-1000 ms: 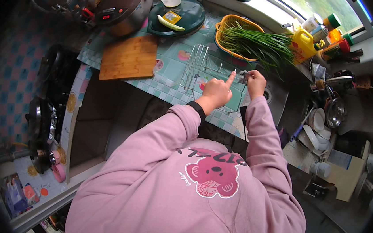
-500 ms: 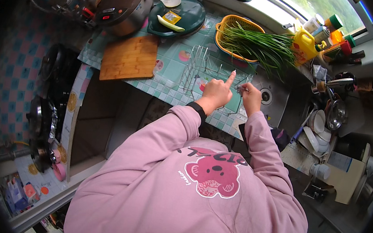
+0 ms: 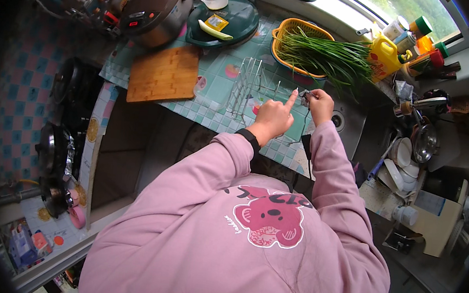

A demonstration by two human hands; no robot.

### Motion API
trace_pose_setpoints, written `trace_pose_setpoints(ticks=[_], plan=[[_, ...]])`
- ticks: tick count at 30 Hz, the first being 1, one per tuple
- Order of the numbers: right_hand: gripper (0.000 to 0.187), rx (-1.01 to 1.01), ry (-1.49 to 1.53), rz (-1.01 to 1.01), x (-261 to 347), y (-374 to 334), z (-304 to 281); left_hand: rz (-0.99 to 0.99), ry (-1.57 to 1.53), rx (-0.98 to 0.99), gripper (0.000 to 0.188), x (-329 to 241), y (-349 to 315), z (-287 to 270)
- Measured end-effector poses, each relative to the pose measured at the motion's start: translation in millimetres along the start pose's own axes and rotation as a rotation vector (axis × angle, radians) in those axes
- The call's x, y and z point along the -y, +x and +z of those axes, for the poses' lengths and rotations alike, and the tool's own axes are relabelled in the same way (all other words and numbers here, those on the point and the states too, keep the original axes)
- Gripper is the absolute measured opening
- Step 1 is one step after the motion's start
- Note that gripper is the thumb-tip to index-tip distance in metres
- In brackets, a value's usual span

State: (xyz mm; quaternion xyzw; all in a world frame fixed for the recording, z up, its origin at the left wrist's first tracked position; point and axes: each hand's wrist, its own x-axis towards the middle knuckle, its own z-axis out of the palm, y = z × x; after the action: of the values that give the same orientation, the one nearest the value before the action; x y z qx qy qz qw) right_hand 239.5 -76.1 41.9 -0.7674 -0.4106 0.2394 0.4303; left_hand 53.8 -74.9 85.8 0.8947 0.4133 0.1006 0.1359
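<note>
My left hand is over a wire rack on the counter. Its index finger points straight out while the other fingers curl in. The rack passes behind this hand, and what the curled fingers hold is hidden. Just to its right, my right hand pinches a small dark grey thing, too small to name, close to the left index fingertip. Beside the right sleeve hangs a thin dark cord with a black piece on it.
A wooden cutting board lies to the left. Behind it are a rice cooker and a dark green lid. A yellow basket holds long green leaves reaching over the sink. Bowls stand at right.
My right hand has risen slightly, bringing the small grey thing nearer the left fingertip. The cord and black piece beside the right sleeve now show more clearly. My left hand has barely moved.
</note>
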Motion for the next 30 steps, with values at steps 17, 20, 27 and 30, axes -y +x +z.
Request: trace_pose_setpoints(ticks=[17,20,27,30], plan=[[0.008,0.144,0.194,-0.060,-26.5,-64.9,-8.5,-0.041,0.008,-0.004,0.073,-1.3,1.6,3.3],[0.007,0.136,-0.136,-0.249,-17.8,-56.6,-12.2,-0.031,0.014,0.000,0.073,-0.3,0.4,3.7],[0.009,0.081,-0.261,-0.377,-12.9,-59.2,-14.3,-0.016,0.008,-0.033,0.074,0.4,0.7,6.8],[0.008,0.062,0.168,-0.139,-18.3,-69.8,-5.5,-0.020,0.013,-0.029,0.074,0.2,1.3,6.2]])
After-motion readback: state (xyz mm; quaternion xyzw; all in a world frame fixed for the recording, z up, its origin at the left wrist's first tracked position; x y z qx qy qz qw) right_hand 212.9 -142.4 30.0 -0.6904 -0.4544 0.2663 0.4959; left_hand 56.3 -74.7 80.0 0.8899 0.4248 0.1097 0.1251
